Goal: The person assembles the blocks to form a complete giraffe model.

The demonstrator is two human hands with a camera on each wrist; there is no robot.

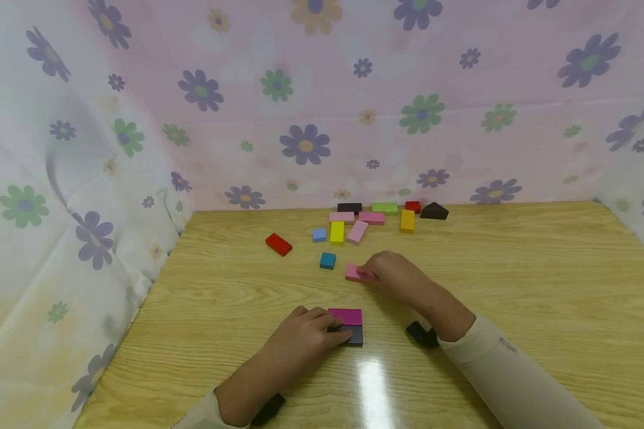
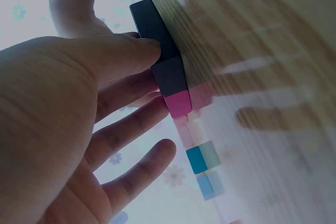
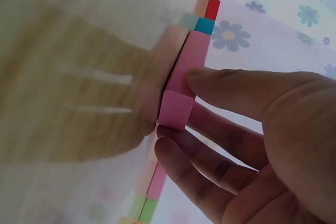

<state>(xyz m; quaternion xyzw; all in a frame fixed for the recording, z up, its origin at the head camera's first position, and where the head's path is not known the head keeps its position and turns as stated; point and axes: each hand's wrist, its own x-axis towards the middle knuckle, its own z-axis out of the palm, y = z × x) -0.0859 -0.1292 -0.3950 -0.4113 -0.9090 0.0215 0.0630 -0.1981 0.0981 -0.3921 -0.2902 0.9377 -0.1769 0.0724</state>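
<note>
My left hand [image 1: 306, 333] is at a black block [image 1: 354, 335] and a magenta block [image 1: 346, 316], which lie side by side on the table. In the left wrist view its thumb lies on the black block [image 2: 156, 35], while a fingertip reaches the end of the magenta block [image 2: 179, 103]. Farther out, my right hand [image 1: 397, 275] pinches a pink block [image 1: 353, 272] by its right end. The right wrist view shows the thumb on the near side of that pink block [image 3: 185, 72] and fingers behind it, with its lower edge close over the table.
A blue block [image 1: 327, 261] and a red block [image 1: 278, 244] lie left of the pink one. Behind stand a light blue block [image 1: 319, 235], a yellow block [image 1: 337, 233], an orange block [image 1: 407, 221], a black triangle [image 1: 434, 211] and several others, near the flowered cloth [image 1: 322, 107].
</note>
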